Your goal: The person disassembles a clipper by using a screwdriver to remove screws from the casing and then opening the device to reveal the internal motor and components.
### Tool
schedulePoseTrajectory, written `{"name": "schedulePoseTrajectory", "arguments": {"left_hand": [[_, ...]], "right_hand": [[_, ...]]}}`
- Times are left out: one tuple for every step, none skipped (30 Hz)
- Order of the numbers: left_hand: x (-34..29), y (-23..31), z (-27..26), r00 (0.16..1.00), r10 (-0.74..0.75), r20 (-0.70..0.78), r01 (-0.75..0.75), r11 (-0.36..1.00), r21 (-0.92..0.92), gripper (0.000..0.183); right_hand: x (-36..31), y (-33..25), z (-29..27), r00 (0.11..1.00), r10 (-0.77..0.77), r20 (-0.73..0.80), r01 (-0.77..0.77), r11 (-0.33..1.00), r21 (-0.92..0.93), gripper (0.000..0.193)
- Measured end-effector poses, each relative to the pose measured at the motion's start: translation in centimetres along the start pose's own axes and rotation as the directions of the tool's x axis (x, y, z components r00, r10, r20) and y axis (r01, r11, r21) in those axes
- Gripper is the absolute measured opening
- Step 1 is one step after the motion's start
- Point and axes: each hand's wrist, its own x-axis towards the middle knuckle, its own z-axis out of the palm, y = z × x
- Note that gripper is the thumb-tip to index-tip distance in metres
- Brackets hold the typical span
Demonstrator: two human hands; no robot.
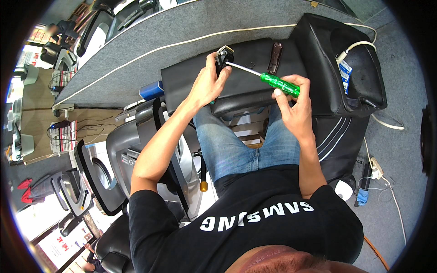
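Note:
My left hand (207, 87) is closed around a black hair clipper (224, 55) with a gold-coloured metal blade end, held above a black padded seat (191, 75). In my right hand (297, 111) is a screwdriver (278, 84) with a clear green handle, fingers and thumb wrapped about the grip. Its long shaft points left, and the tip meets the side of the clipper; whether it sits in a screw is too small to tell. A glossy dark brown clipper cover (275, 57) lies on the seat beyond the shaft. Some tiny dark pieces (251, 65) rest near it.
A black armrest box (314, 63) stands at the right, with a blue-and-white packet (345, 75) and a white cable plug (341, 57) in its hollow. A blue box (151, 90) sits left of the seat. Black salon chairs (132, 132) and a grey wall (182, 27) with a white cable surround it.

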Motion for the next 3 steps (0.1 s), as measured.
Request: {"name": "schedulePoseTrajectory", "arguments": {"left_hand": [[0.0,0.08,-0.05,1.0,-0.006,0.005,0.006,1.0,-0.003,0.058],[0.06,-0.09,0.0,1.0,0.003,-0.007,-0.003,1.0,-0.008,0.059],[0.17,-0.54,0.17,1.0,0.012,-0.02,-0.012,1.0,-0.013,0.061]], "right_hand": [[-0.06,0.09,-0.32,0.998,0.045,0.048,-0.045,0.999,-0.005,0.036],[-0.12,0.29,-0.47,0.992,0.101,0.075,-0.104,0.994,0.032,0.043],[-0.23,0.67,-0.51,0.982,0.156,0.104,-0.164,0.984,0.067,0.05]]}}
